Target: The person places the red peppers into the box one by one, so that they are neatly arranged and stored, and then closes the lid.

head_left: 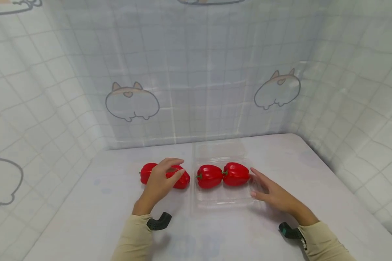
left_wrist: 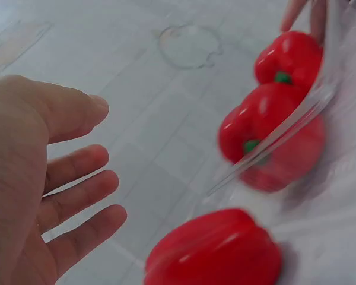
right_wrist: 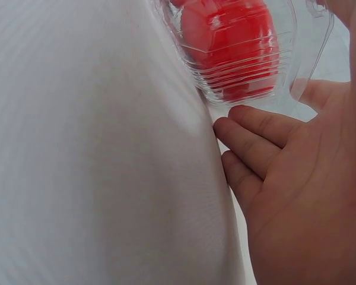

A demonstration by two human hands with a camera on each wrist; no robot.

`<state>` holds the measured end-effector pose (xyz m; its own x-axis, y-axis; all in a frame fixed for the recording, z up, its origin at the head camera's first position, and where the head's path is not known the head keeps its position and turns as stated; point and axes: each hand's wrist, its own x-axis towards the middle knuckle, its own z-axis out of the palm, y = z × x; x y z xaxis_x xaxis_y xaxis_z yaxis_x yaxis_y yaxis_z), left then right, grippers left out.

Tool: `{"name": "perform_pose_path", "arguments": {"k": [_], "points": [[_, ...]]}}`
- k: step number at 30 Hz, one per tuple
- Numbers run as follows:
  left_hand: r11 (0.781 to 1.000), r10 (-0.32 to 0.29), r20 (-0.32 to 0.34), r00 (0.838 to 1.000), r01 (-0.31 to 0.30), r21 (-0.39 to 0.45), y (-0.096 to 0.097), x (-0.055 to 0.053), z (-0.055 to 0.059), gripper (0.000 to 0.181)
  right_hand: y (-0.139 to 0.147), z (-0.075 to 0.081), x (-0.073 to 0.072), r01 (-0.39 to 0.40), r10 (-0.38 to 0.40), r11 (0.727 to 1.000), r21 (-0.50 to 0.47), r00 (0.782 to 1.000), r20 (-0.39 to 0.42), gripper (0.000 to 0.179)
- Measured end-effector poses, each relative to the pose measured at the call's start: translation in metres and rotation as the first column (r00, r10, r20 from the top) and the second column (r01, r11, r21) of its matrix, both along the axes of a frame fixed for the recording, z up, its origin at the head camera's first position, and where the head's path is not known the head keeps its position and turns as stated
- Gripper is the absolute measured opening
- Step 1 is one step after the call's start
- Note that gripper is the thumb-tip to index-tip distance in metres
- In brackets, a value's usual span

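Observation:
Two red bell peppers, one at the left point(head_left: 208, 177) and one at the right point(head_left: 236, 174), lie on their sides in a clear plastic clamshell box point(head_left: 222, 197) with its lid folded back. Two more red peppers, the outer one point(head_left: 146, 173) and the inner one point(head_left: 183, 181), lie on the table left of the box. Over these two hovers my left hand point(head_left: 160, 181), partly covering them; the left wrist view shows its fingers apart, holding nothing. Beside the box's right wall is my right hand point(head_left: 276, 194), fingers extended and thumb at the near corner. Whether it touches the plastic I cannot tell.
A white-covered table point(head_left: 117, 224) carries everything. Behind it and at both sides hangs a checked curtain point(head_left: 202, 90) with cartoon animal prints. The box's transparent lid point(head_left: 220, 148) lies toward the back of the table.

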<state>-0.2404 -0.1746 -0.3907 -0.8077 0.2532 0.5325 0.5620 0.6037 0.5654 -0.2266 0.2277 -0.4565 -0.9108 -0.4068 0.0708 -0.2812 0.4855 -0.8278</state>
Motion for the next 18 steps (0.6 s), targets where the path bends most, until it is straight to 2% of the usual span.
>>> {"name": "perform_pose_path", "arguments": {"k": [9, 14, 18], "points": [[0.992, 0.125, 0.004, 0.992, -0.125, 0.024, -0.043, -0.008, -0.001, 0.034, 0.000, -0.002, 0.003, -0.004, 0.004, 1.000, -0.022, 1.000, 0.003, 0.084], [0.976, 0.206, 0.069, 0.976, -0.210, 0.060, -0.061, -0.012, -0.004, 0.033, 0.000, 0.000, 0.002, -0.007, 0.007, 1.000, -0.005, 1.000, -0.002, 0.085], [0.959, 0.277, 0.116, 0.954, -0.283, 0.031, -0.072, -0.015, -0.012, 0.036, 0.000, 0.000, 0.001, 0.001, -0.001, 1.000, 0.002, 1.000, -0.003, 0.085]]}}
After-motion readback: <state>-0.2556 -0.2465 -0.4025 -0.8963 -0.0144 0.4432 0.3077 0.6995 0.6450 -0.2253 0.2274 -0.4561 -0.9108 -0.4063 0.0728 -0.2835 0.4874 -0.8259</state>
